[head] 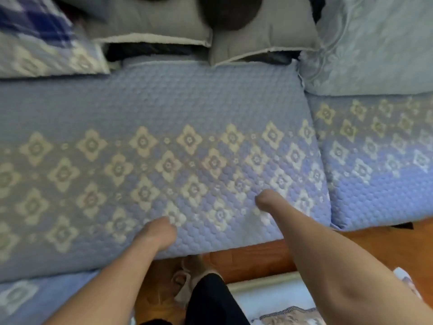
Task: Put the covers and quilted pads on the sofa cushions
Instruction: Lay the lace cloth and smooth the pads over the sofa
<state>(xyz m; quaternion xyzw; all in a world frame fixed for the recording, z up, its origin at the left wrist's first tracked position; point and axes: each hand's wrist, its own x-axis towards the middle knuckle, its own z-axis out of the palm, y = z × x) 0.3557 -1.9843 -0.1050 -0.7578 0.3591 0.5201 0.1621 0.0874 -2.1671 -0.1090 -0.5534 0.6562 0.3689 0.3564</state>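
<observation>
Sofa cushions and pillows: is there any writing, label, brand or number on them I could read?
None. The blue quilted pad shows only a cream flower pattern, the grey pillows are plain, and the pale blue cushion bears only a woven floral design. The picture is also slightly blurred.

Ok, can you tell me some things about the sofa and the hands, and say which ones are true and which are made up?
1. Both hands are on the blue quilted pad with the flower pattern. True: the left hand and the right hand both rest on it.
2. The pad is red with stripes. False: it is blue with pale flower shapes.
3. Two grey cushions sit behind the pad. True.
4. The right hand is holding up a pillow. False: it is down on the pad.
5. The floor under the sofa's front edge looks like orange-brown wood. True.
</observation>
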